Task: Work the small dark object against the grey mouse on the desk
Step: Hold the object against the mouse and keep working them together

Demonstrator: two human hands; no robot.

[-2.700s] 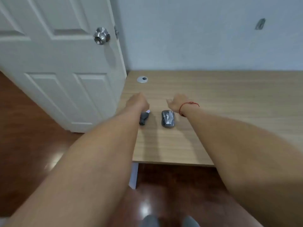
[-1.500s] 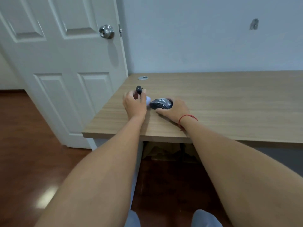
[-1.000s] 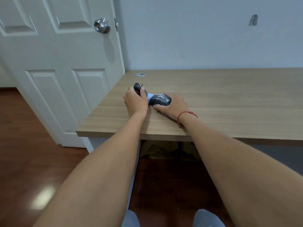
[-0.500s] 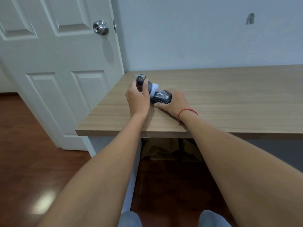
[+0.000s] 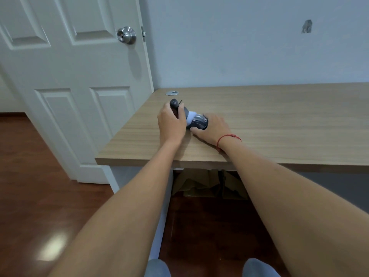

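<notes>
The grey mouse [image 5: 199, 122] lies on the wooden desk [image 5: 279, 120] near its left end. My right hand [image 5: 212, 129], with a red string at the wrist, grips the mouse from the right side and holds it down. My left hand [image 5: 172, 121] is closed around the small dark object [image 5: 175, 103], a black handle with a pale white head [image 5: 191, 117]. That white head is pressed against the left side of the mouse. Most of the dark handle is hidden under my fingers.
A white panelled door [image 5: 75, 76] with a metal knob [image 5: 126, 35] stands just left of the desk. A round cable grommet [image 5: 172, 93] sits at the desk's back left corner. Cardboard [image 5: 207, 184] lies under the desk, over dark wood floor.
Both hands picked up their items: the left took the dark object, the right took the mouse. Over the last second the white head stays against the mouse, shifting slightly.
</notes>
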